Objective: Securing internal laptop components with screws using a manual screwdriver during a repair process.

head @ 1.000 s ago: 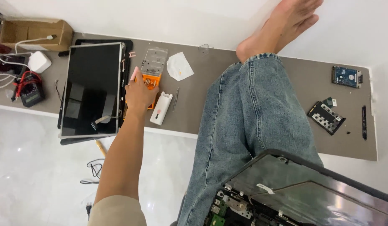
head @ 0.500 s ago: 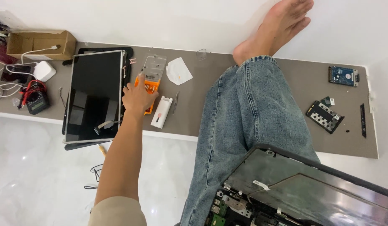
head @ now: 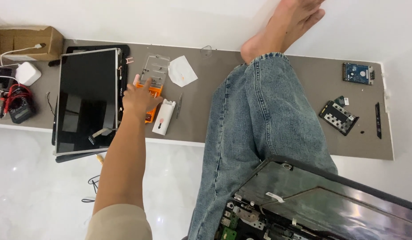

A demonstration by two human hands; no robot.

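A detached laptop screen panel (head: pixel 86 100) is lying on the grey mat (head: pixel 277 93). Just beside it, the left hand (head: pixel 139 98) is resting fingers spread on an orange bit tray (head: pixel 149 91), seemingly gripping nothing. The right hand is lying outside the view.

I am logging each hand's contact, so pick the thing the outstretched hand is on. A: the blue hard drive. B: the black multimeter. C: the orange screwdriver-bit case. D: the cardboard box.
C: the left hand lies on the orange bit case beside the detached laptop screen, while the multimeter, hard drive and cardboard box lie apart from it.
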